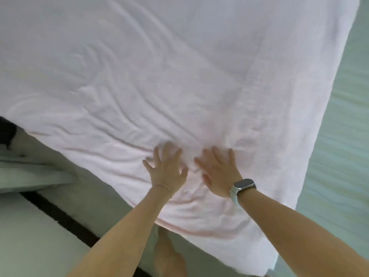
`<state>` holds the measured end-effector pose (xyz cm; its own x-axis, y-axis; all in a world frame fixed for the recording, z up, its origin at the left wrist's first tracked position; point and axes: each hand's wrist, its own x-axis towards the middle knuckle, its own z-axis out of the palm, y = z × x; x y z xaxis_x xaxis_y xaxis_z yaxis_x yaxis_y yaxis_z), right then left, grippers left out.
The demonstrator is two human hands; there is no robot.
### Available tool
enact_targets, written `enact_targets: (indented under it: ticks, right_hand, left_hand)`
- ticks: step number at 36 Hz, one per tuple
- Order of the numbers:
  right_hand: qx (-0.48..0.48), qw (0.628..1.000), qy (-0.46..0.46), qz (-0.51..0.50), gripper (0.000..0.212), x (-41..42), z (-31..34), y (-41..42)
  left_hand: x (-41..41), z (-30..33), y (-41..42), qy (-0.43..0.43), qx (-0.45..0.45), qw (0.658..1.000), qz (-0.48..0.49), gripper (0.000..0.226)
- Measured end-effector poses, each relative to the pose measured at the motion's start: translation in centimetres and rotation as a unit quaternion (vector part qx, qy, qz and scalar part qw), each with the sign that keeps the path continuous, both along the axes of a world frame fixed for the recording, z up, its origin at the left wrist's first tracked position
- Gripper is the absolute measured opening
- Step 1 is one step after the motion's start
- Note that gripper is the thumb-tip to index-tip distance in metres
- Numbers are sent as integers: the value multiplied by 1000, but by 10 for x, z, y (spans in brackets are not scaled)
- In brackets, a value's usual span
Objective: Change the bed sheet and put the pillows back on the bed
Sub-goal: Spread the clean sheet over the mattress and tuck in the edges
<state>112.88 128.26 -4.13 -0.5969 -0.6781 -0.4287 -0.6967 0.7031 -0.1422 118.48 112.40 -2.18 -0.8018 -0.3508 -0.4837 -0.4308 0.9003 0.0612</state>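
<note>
Two hands press flat on the pink bed sheet [179, 86], which lies spread over the bed. Left hand [166, 166] and right hand [218, 172] sit side by side near the sheet's close edge. All fingers are spread out straight, holding nothing. Wrinkles fan out from them.

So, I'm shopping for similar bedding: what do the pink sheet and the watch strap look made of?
The pink sheet looks like soft matte woven cloth, perhaps cotton: it creases in fine ripples and has no sheen. The watch strap looks like smooth pale rubber or silicone, though blur leaves that open.
</note>
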Motion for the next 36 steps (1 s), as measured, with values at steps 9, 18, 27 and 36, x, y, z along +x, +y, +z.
enact_targets:
  ticks: [9, 18, 27, 36]
  right_hand:
    - [50, 990, -57, 116, 56, 27, 1, 65]
    - [76, 985, -84, 134, 56, 67, 11, 134]
    - [-116, 982, -5, 147, 55, 91, 7, 168]
    - [-206, 960, 77, 176, 38, 99, -3, 165]
  left_hand:
    - [67, -20, 87, -19, 81, 968, 238, 68]
    - [136, -9, 182, 189, 251, 830, 460, 66]
    - [146, -30, 201, 277, 324, 584, 691, 23]
    - [148, -28, 204, 356, 318, 435, 764, 33]
